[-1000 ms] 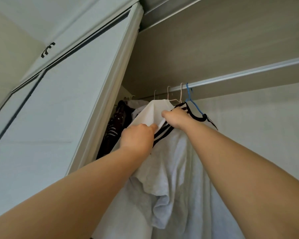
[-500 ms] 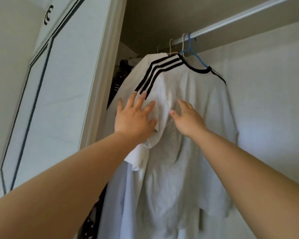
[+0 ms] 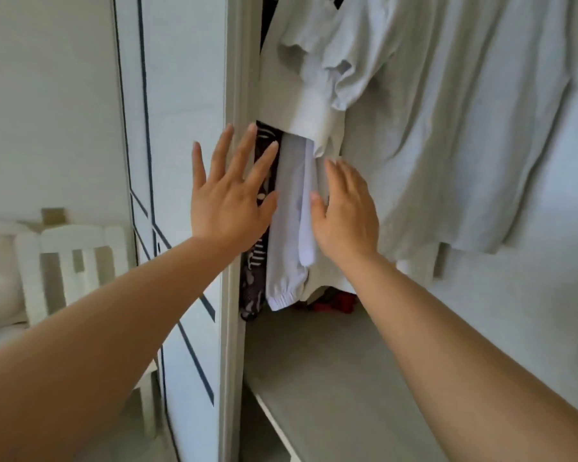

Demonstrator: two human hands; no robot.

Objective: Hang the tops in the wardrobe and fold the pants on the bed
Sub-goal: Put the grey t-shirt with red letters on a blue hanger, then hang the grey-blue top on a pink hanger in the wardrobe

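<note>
Grey top (image 3: 447, 128) hangs inside the wardrobe (image 3: 314, 361), upper right of the frame, so it looks done. Left hand (image 3: 229, 201) and right hand (image 3: 346, 211) are spread, holding nothing; folding the pants likely remains.

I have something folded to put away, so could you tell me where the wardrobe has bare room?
The grey shelf is bare along its front, from the wardrobe door rightward; only a red item lies at its back. Above is crowded: dark patterned garment, white sleeve and grey T-shirt hang packed together.
</note>
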